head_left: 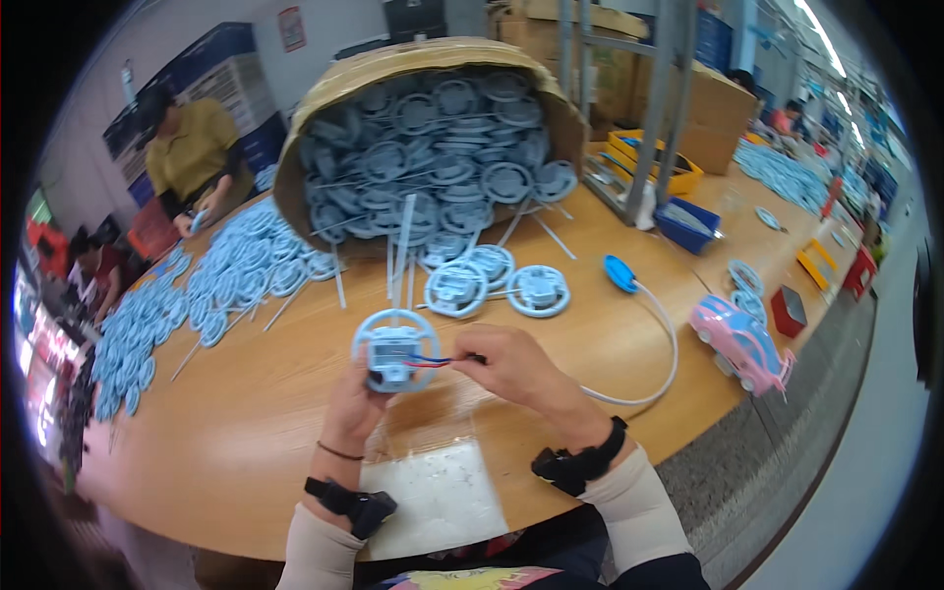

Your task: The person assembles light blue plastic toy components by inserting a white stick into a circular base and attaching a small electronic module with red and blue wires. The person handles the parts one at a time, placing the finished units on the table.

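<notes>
A light blue toy steering wheel (395,351) with a long pale rod sticking up from it is held in my left hand (351,405), its back with a square housing facing me. Red and blue wires (430,363) run from that housing to my right hand (509,366). The right fingers are pinched on the wires' end, where a small dark piece shows. Just beyond the held wheel lie several similar wheels (538,290) on the wooden table (265,423). A white sheet (433,501) lies in front of me under my forearms.
A large tipped carton (433,54) full of blue wheels opens toward me. A heap of wheels (241,261) spreads left, near a co-worker (197,143). To the right are a blue oval piece on a white cable (674,344), a pink-and-blue toy car (739,339), a blue bin (686,226) and a metal post (657,128).
</notes>
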A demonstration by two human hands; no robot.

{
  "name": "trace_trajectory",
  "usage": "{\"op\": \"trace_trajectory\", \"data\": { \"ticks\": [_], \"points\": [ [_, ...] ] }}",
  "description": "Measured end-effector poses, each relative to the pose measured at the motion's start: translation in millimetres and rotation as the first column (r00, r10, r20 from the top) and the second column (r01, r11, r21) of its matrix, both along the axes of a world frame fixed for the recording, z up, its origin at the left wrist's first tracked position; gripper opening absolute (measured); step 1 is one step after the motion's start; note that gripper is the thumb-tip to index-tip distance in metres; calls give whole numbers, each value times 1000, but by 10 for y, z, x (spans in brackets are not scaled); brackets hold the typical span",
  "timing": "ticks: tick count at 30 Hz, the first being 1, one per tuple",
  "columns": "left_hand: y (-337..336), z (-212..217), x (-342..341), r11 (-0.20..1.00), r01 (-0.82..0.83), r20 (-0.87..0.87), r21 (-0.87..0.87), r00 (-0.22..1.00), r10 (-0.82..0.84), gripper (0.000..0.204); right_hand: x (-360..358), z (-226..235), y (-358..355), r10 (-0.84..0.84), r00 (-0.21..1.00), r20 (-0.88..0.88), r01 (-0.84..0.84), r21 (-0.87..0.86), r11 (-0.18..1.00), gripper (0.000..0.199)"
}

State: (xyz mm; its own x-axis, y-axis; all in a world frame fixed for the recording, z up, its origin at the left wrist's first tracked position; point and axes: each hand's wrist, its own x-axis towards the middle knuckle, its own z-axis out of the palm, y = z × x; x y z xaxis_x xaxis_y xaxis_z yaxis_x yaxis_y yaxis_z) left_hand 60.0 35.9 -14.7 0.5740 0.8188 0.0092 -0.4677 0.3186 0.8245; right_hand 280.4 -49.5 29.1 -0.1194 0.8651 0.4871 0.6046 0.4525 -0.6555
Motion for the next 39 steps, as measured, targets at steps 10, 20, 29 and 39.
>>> {"op": "trace_trajectory", "data": {
  "ticks": [10, 20, 29, 39],
  "points": [
    [-245, 190, 147, 989, 112, 105, -94, 989, -102, 46, -32, 32, 6, 104, 994, -41, -105, -27, 994, 10],
    [-204, 41, 11, 997, 70, 89, -16, 994, -68, 41, -84, 2, -4, 119, 991, -57, -116, 59, 992, 8],
    [1263, -131, -1161, 834, -503, 130, 227, 864, 486, 60, 7, 22, 57, 19, 985, -170, -6, 75, 997, 12],
    [1221, 449, 886, 741, 261, -760, 619, 435, 483, 77, 314, 167, 23, -226, 865, -448, 286, 70, 956, 8]
  ]
}}
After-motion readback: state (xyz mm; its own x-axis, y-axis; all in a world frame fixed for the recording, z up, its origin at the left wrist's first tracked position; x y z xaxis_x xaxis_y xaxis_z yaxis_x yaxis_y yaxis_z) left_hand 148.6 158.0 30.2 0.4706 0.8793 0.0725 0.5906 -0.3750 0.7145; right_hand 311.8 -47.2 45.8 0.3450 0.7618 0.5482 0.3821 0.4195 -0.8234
